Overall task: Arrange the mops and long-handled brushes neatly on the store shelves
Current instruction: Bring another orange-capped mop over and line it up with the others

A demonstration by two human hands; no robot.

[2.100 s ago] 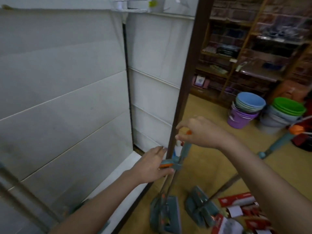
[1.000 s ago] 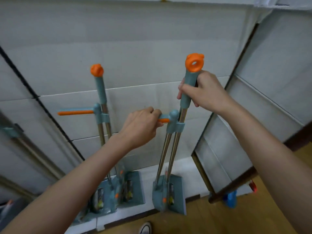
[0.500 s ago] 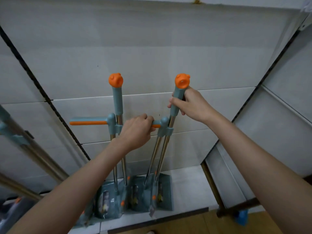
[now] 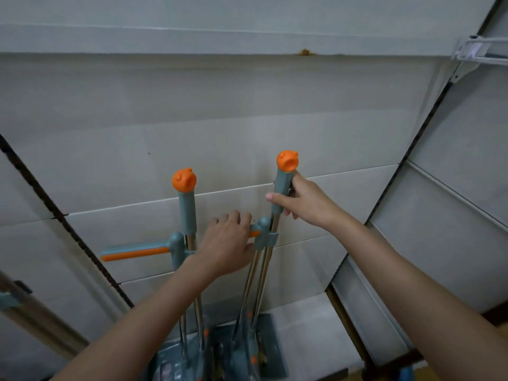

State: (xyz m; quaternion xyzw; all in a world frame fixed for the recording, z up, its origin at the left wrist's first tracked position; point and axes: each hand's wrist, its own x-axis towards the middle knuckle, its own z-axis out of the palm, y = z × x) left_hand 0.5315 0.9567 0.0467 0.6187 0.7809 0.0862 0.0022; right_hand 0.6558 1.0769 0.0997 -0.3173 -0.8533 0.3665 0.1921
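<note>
Two mops on the bottom shelf [image 4: 310,323], heads down, shafts up against the white back panel [image 4: 247,111]. Left mop [image 4: 187,213] free-standing, untouched, side lever [image 4: 134,251] sticking out to the left, roughly horizontal. Right mop [image 4: 275,232] held by both hands. Right hand [image 4: 305,204] wrapped round the grey grip just under the orange cap [image 4: 287,160], fingers curled behind the handle, thumb across the front. Left hand [image 4: 228,243] lower down, over that mop's own side lever, fingers bent over it; only an orange stub [image 4: 255,234] visible between hand and collar, so true grip versus resting on top: cannot tell for sure, looked like a loose hold.

Key relation: long axis of the held mop near vertical but leaning, top tilted right and away from the neighbour, foot close in beside the neighbour's head at the shelf. Caps well apart, bases nearly touching. Lever pointed left, straight toward the other mop's shaft, left hand sitting between the two shafts.

Judgement: placement nearly done, straightening left. Right hand nearer the top and better placed to swing the cap leftward to parallel. Risk: lever or left hand knocking the neighbouring shaft as the gap closes. Mop heads partly cut off at frame bottom, exact seating unclear.
</note>
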